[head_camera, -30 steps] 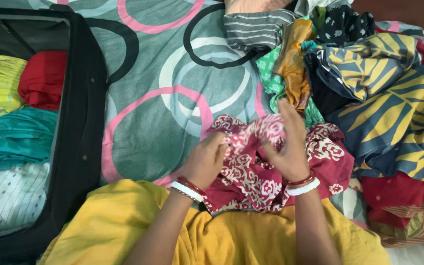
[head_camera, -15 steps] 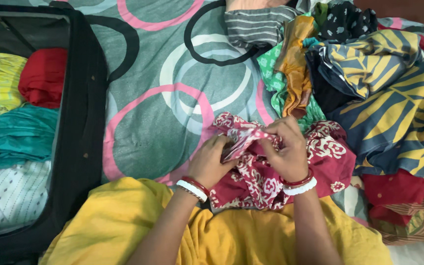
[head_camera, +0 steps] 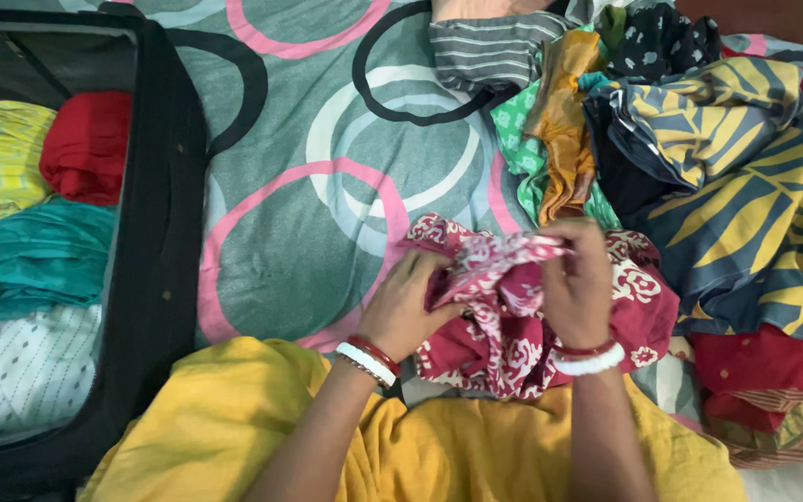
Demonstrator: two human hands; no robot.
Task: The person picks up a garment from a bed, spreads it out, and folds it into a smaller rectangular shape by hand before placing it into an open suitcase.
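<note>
While both grip it, the red-and-white printed garment [head_camera: 522, 316] bunches on the bed [head_camera: 327, 186]. Left hand [head_camera: 411, 311] clutches one fold; right hand [head_camera: 576, 288] pinches the top edge.

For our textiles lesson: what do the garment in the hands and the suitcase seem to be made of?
Red printed garment: probably thin cotton, matte; it crumples softly in both hands. Black suitcase: likely woven synthetic fabric; dull, slightly sagging wall.

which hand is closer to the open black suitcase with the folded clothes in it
Left. The left hand grips the red-and-white printed garment on the side facing the black suitcase, with bedsheet between them. The right hand holds the same garment farther away, beside the clothes pile.
</note>
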